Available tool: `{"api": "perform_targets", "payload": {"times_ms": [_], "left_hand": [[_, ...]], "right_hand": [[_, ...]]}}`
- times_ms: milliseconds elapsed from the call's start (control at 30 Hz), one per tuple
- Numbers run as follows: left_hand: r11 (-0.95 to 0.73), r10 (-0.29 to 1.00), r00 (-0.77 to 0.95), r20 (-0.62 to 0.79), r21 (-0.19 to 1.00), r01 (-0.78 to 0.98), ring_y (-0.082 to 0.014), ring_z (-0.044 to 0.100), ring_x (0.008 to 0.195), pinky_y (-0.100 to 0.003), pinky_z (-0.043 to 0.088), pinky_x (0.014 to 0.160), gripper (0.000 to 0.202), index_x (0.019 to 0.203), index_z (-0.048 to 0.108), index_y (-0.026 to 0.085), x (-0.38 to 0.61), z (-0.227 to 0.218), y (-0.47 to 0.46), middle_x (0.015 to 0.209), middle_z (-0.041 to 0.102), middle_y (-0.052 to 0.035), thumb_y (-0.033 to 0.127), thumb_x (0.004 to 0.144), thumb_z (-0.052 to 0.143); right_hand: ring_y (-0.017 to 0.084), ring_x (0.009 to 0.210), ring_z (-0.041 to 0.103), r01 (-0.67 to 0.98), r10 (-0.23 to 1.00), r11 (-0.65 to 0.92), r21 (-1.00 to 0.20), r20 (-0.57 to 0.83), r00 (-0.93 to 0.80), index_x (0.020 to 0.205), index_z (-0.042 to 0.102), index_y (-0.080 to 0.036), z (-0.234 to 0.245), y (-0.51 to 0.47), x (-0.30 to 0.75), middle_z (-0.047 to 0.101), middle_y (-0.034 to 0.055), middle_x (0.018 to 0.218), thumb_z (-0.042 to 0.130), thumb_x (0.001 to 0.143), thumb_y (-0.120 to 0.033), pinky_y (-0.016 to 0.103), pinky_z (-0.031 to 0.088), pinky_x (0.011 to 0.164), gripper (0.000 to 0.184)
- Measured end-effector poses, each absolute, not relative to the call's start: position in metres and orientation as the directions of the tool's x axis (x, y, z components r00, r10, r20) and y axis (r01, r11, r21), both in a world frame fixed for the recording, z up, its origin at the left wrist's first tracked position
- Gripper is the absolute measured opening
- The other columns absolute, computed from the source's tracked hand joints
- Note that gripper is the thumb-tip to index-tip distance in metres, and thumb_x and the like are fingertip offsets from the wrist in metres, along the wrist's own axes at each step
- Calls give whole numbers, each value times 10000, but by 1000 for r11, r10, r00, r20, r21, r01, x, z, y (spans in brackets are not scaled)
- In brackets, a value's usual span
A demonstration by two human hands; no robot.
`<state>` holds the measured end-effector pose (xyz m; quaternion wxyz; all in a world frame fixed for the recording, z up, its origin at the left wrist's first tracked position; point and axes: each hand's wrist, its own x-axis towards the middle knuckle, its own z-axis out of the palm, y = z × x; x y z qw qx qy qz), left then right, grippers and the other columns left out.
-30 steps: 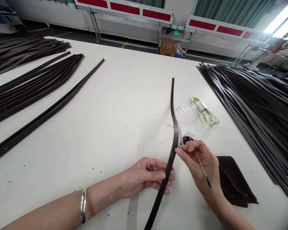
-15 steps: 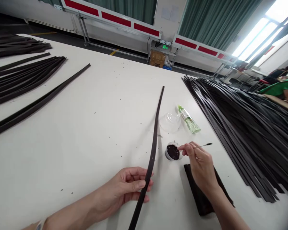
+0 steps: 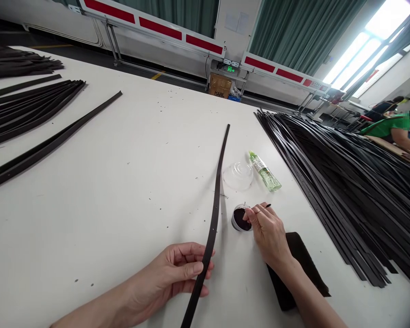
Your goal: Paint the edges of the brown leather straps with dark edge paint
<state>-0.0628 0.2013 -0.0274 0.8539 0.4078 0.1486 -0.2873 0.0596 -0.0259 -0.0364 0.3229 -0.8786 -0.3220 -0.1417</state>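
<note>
A long dark brown strap (image 3: pixel 216 207) with small holes runs up from the bottom edge, held between the thumb and fingers of my left hand (image 3: pixel 182 271). My right hand (image 3: pixel 269 231) pinches a thin stick with a dark tip, a cotton swab (image 3: pixel 268 206) by its look. Its lower end is hidden behind my fingers, over a small round cup (image 3: pixel 237 223) of dark liquid. Beyond the cup lie a clear round lid (image 3: pixel 238 176) and a green glue bottle (image 3: pixel 265 171). Under my right forearm rests a black cloth-like pad (image 3: pixel 304 259).
A large heap of black straps (image 3: pixel 328 182) covers the right side of the white table (image 3: pixel 123 218). More straps (image 3: pixel 30 109) lie at the left, with a single curved strap (image 3: pixel 54 139) nearer. Dark specks dot the tabletop. A person in green (image 3: pixel 389 126) sits at the far right.
My right hand has moved slightly left and turned at the cup, so less of the swab shows. My left hand keeps its hold on the strap. The whole view has shifted a little.
</note>
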Motion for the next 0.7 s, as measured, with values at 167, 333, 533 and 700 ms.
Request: {"api": "perform_targets", "payload": {"times_ms": [167,333,533,700], "left_hand": [[496,-375,793,-480,618,609,-153,562,820,-341,589,785,193,961,741,164,-63,-26,201,889,646,-57,239,785,766],[499,-368,794,-484,618,608,-151,567,835,-347,592,796,204,990,736,172,-63,-27,202,923,648,-58,239,798,756],[545,-333,818,-469,612,573,-163,589,875,-368,598,809,179,954,731,161,-62,-28,198,933,647,-58,208,785,767],[577,-340,828,-446,596,558,-179,624,876,-376,599,792,201,960,719,149,-63,-33,195,955,677,-81,201,775,774]], "right_hand": [[201,766,535,634,443,-574,-518,455,773,740,593,-220,-34,-24,58,608,26,699,398,1032,-324,354,434,771,366],[176,727,542,505,273,-539,-675,427,862,749,585,-211,-13,-26,44,599,20,719,363,1043,-349,318,440,711,393],[174,711,566,171,133,-241,-955,142,981,741,641,-198,-5,-20,16,622,33,749,421,1011,-448,294,464,679,429],[177,747,580,415,320,-220,-883,337,885,799,617,-200,-9,-6,-9,623,34,772,369,1030,-252,317,442,716,343]]}}
